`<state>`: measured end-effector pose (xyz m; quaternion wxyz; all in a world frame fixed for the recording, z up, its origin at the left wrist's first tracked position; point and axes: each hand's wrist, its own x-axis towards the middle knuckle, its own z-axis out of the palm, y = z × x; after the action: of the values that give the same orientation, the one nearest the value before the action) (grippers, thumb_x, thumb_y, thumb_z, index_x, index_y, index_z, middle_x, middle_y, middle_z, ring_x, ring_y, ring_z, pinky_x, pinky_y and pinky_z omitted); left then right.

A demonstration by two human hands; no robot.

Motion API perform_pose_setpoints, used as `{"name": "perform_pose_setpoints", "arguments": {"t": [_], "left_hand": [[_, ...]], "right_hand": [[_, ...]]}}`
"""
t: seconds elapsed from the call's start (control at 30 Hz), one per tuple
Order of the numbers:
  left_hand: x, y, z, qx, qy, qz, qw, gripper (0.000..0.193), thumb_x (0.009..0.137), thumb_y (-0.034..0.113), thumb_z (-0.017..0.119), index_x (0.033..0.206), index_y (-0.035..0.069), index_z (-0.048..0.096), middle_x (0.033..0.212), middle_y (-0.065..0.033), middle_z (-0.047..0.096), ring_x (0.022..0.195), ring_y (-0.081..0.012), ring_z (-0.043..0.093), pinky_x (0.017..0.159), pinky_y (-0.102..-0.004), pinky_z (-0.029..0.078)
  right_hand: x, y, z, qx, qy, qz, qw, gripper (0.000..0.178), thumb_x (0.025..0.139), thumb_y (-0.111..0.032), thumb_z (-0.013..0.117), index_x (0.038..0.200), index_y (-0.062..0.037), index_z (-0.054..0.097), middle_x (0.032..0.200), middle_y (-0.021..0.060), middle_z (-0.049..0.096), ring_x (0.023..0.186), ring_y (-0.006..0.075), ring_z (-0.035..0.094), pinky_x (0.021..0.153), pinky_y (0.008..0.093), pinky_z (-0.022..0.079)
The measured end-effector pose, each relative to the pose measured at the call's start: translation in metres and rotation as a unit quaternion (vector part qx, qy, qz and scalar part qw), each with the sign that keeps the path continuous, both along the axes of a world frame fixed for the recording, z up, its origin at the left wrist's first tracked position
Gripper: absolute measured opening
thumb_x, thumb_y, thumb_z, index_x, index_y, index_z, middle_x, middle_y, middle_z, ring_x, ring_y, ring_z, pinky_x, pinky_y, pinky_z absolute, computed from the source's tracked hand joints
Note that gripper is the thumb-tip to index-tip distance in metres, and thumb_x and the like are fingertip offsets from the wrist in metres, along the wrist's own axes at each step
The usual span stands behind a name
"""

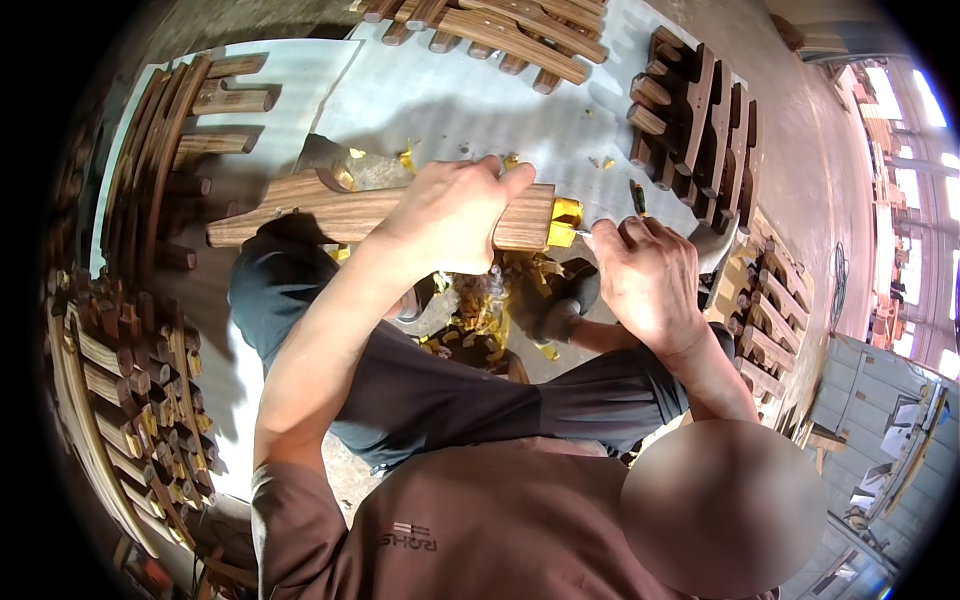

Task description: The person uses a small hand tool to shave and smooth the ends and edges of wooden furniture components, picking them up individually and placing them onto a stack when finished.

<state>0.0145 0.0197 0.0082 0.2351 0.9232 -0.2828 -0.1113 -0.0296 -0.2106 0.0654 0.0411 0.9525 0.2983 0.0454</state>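
Note:
My left hand is closed round a long brown wooden furniture part, which lies level across above my knees. Yellow tape wraps the narrow peg at its right end. In my right hand, the fingers are pinched on a small tool whose dark handle sticks out above the knuckles. A thin metal tip shows between the fingers and the yellow tape; its exact shape is too small to tell.
Yellow tape scraps lie heaped between my feet. Stacked wooden parts stand at the far left, at the back and at the right. More parts with taped ends are piled near my left side. Pale sheeting covers the floor ahead.

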Motion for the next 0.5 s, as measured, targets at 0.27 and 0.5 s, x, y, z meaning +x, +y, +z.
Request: {"name": "perform_pose_setpoints", "arguments": {"t": [0.27,0.5], "left_hand": [[-0.001,0.001,0.000,-0.010,-0.001,-0.015,1.000,0.072,0.057,0.006,0.075,0.125,0.008,0.050,0.100,-0.0145,0.063,0.093,-0.0367,0.066,0.077,-0.0463,0.053],[-0.008,-0.002,0.002,-0.027,-0.012,-0.050,0.998,0.069,0.057,0.008,0.076,0.122,0.010,0.050,0.100,-0.0130,0.062,0.092,-0.0356,0.066,0.075,-0.0454,0.053]], "right_hand": [[-0.005,0.014,0.011,-0.062,0.019,0.000,0.998,0.009,0.076,-0.008,0.062,0.081,-0.0033,0.058,0.072,0.0101,0.063,0.069,0.0254,0.067,0.060,0.0382,0.054],[-0.015,0.012,0.034,-0.105,0.051,-0.013,0.993,0.008,0.075,-0.008,0.064,0.081,-0.0045,0.059,0.070,0.0110,0.062,0.065,0.0291,0.067,0.059,0.0403,0.054]]}}
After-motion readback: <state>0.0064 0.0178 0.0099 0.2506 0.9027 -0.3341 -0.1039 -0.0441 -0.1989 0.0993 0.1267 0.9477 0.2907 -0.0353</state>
